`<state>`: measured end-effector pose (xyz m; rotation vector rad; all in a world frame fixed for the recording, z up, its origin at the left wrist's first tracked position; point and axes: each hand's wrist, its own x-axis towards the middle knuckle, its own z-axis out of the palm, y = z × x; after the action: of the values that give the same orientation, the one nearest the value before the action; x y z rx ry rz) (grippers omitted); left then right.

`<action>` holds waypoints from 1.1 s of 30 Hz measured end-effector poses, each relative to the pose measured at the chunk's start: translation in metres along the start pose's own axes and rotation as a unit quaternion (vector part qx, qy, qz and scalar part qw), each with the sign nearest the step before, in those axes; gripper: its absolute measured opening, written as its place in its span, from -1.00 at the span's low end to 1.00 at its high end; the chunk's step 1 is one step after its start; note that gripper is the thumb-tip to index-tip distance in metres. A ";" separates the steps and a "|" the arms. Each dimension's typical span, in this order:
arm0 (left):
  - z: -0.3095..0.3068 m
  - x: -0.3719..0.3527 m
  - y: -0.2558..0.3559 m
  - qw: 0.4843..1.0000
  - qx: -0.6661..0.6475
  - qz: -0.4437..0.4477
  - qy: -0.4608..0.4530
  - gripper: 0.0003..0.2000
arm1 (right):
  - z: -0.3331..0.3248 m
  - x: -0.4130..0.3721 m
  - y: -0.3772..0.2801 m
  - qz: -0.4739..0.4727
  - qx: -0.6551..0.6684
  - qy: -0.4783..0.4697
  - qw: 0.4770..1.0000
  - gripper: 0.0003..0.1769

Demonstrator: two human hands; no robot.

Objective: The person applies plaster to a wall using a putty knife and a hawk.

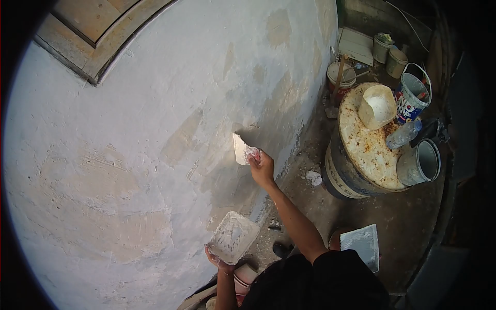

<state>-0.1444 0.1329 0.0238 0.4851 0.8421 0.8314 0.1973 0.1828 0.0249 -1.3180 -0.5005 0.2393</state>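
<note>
Closed round the handle of a putty knife [241, 150], my right hand [262, 168] reaches out to the wall [155, 98]. The broad pale blade lies close against the plaster, its far edge by a dark grey patch. White smears cover the knife near my fingers. Lower down, my left hand [218, 260] grips a shallow rectangular tray [234, 237] by its near corner. Whitish filler coats the inside of the tray. Several beige patches mark the white wall around both hands.
A rusty-topped drum [361, 150] stands right, carrying a cut plastic container [377, 107], a clear bottle [404, 135] and buckets [419, 163]. Another tray [360, 247] sits beside my body. A wooden frame [98, 41] borders the wall at upper left. Debris [313, 178] lies on the floor.
</note>
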 end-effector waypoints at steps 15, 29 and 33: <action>0.009 -0.018 0.005 0.999 0.004 0.030 0.014 -0.32 | -0.031 0.076 0.123 0.049 0.024 0.062 0.997 -0.83; -0.002 -0.013 0.003 1.000 -0.006 0.005 -0.013 -0.31 | -0.021 0.032 0.071 0.014 0.031 -0.083 0.996 -0.89; 0.005 -0.017 0.004 0.999 -0.014 -0.005 -0.037 -0.31 | -0.001 0.010 0.019 -0.010 -0.014 -0.060 0.998 -0.81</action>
<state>-0.1487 0.1216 0.0371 0.4836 0.7619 0.8109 0.2084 0.1911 0.0082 -1.3309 -0.6191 0.2972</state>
